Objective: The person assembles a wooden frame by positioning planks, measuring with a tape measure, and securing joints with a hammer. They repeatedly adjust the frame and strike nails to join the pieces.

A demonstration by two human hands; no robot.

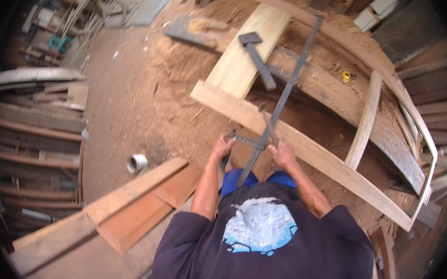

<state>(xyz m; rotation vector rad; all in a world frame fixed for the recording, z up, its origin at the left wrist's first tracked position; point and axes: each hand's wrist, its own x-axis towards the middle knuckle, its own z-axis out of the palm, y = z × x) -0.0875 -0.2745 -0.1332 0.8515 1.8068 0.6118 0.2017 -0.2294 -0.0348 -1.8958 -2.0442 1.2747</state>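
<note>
A long metal bar clamp (290, 87) lies across a wooden frame, from its far rail (346, 41) to its near rail (297, 137). My left hand (223, 146) is closed around the screw end of the clamp, just in front of the near rail. In my right hand (283, 155) is the wooden handle of what looks like a small hammer (270, 127), its head over the near rail beside the clamp bar. A pale wide board (229, 69) joins both rails at the left, and a mallet (258, 61) with a dark handle rests on it.
Under the frame lies a thick plank (317, 84) dusted with sawdust. It carries a yellow tape measure (346, 77). A narrower crosspiece (364, 119) spans the rails at right. Boards (140, 201) lie at my lower left, near a white pipe piece (137, 162). Stacked timber (35, 130) lines the left.
</note>
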